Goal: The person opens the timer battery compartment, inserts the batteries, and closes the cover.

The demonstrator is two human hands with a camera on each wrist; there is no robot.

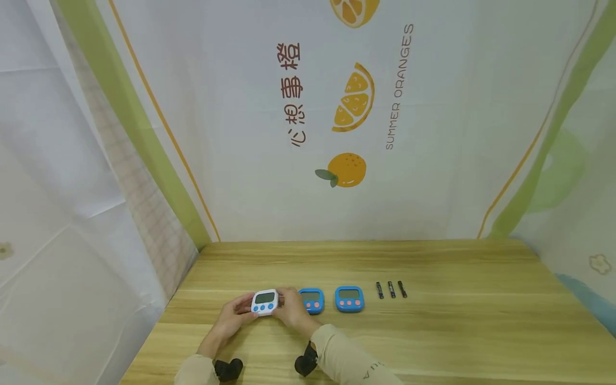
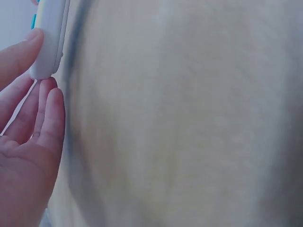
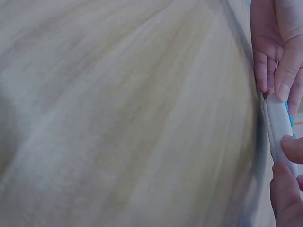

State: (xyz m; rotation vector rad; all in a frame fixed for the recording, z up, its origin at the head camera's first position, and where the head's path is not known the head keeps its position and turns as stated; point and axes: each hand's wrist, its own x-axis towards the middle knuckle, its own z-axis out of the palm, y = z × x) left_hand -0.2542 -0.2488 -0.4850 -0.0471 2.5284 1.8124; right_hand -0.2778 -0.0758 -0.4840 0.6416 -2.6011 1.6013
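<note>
A white digital timer (image 1: 264,300) with blue buttons and a grey screen is held between both hands, its screen side up toward the head camera. My left hand (image 1: 230,321) pinches its left edge, thumb on the button side and fingers behind. On the opposite edge, my right hand (image 1: 294,311) grips the timer between thumb and fingers. The left wrist view shows the timer's side (image 2: 49,38) tilted on edge; its back is not plainly seen. A blue timer (image 1: 313,301) with pink buttons lies right beside my right hand, which partly covers it.
Another blue timer (image 1: 349,299) with pink buttons lies farther right on the wooden table (image 1: 457,321). Beyond it, three small dark batteries (image 1: 391,290) lie side by side. A printed cloth (image 1: 231,133) hangs behind the table's back edge.
</note>
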